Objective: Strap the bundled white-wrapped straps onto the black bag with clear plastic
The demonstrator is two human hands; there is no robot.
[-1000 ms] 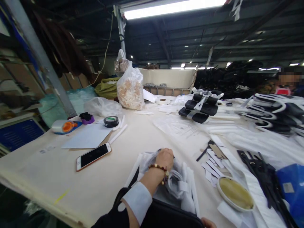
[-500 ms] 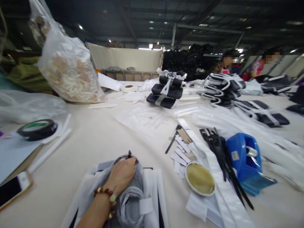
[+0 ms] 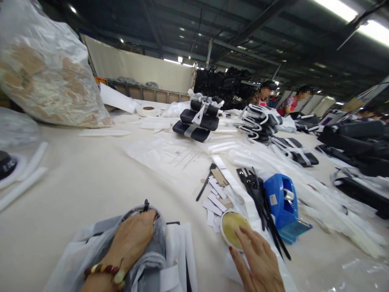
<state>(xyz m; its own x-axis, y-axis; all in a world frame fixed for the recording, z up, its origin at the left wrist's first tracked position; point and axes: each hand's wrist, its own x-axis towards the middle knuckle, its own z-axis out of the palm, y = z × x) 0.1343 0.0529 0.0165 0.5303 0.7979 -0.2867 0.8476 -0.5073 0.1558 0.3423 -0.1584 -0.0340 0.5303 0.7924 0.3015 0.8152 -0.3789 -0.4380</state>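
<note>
My left hand (image 3: 133, 231) is closed on the upper rim of a bag-like bundle (image 3: 148, 267) in grey and white wrapping at the bottom of the view. A small black tab stands up beside its fingertips, which are partly hidden. Over the near edge of a round dish (image 3: 234, 227) with a yellowish surface, my right hand (image 3: 259, 259) reaches with fingers spread, holding nothing. Whether those fingertips touch the dish I cannot tell. White and brown paper strips (image 3: 215, 198) lie scattered just beyond the dish.
A blue tape dispenser (image 3: 281, 207) and black straps (image 3: 257, 194) lie at right. Stacked black pieces tied with white strips (image 3: 197, 119) stand farther back. A large plastic bag (image 3: 54, 73) is at left. Two people (image 3: 293, 105) are at the back right.
My right hand has come into view from the bottom, over the dish. The camera has turned right, so things sit farther left. My left hand keeps its hold on the bundle.
</note>
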